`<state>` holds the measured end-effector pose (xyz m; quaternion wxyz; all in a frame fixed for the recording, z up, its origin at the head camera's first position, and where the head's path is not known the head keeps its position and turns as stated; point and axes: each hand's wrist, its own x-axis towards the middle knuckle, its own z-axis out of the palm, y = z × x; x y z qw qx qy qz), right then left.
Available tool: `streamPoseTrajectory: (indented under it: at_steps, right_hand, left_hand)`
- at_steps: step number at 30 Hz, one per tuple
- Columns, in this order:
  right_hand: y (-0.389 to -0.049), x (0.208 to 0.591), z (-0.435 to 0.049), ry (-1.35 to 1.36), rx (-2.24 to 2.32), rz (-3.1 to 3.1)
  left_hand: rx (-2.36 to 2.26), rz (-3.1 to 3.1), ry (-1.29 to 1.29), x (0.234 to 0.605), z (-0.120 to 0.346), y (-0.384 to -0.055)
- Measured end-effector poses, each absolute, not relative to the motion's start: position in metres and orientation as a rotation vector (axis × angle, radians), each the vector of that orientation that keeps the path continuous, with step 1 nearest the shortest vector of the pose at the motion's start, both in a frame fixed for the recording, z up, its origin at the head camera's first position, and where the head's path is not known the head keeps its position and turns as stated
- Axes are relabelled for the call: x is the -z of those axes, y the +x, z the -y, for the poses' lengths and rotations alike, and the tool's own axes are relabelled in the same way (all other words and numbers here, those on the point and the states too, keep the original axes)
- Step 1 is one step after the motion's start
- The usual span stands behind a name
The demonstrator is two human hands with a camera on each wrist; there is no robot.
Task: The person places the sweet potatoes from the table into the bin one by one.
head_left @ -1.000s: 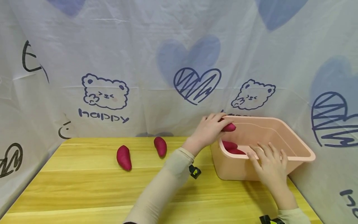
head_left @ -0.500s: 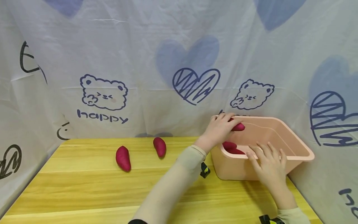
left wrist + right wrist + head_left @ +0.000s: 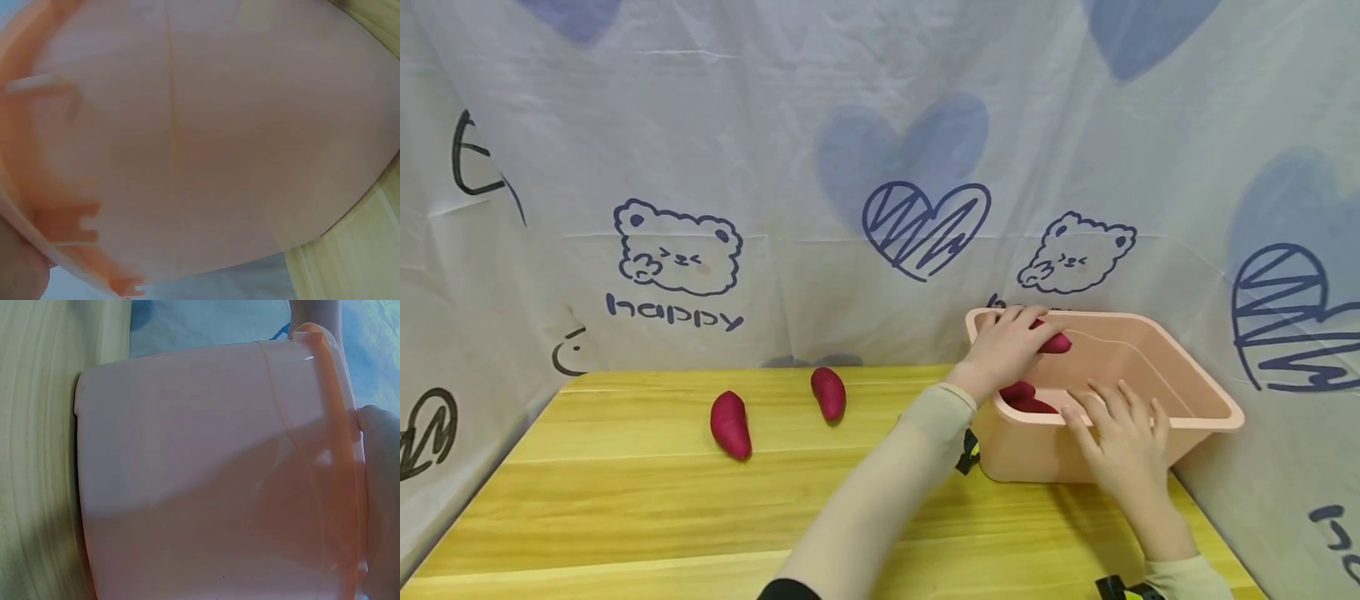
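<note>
My left hand [image 3: 1006, 348] grips a magenta sweet potato [image 3: 1057, 342] over the left end of a peach plastic bin [image 3: 1037, 454], just inside the rim. One end of this sweet potato shows past the fingers; the palm hides the rest. Two more sweet potatoes [image 3: 1033, 407] lie on the bin's floor below, partly covered by the near rim. On that near rim rests my right hand [image 3: 1126, 446], its fingers spread and reaching over into the bin. Both wrist views mostly show the bin's outer wall [image 3: 250, 137], with part of the right hand along the rim in the right wrist view.
Two loose sweet potatoes, one farther left [image 3: 731, 425] and one near the back edge [image 3: 829, 395], lie on the wooden table [image 3: 625, 500]. Printed cloth [image 3: 797, 167] hangs behind the table and along both sides, close to the bin's right end.
My left hand has moved right with the sweet potato, from the bin's left rim to farther over its inside. The right hand and the loose sweet potatoes have stayed put.
</note>
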<state>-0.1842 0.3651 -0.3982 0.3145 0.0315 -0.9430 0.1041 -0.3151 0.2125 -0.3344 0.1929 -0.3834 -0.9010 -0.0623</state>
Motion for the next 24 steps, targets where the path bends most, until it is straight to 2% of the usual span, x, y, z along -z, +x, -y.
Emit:
streamPoseTrajectory:
  at_steps: [24]
  right_hand:
    - [-0.1841, 0.3989, -0.3654, 0.098, -0.272, 2.472]
  left_hand:
    - [0.117, 2.610, -1.112, 0.3428, -0.2203, -0.3181]
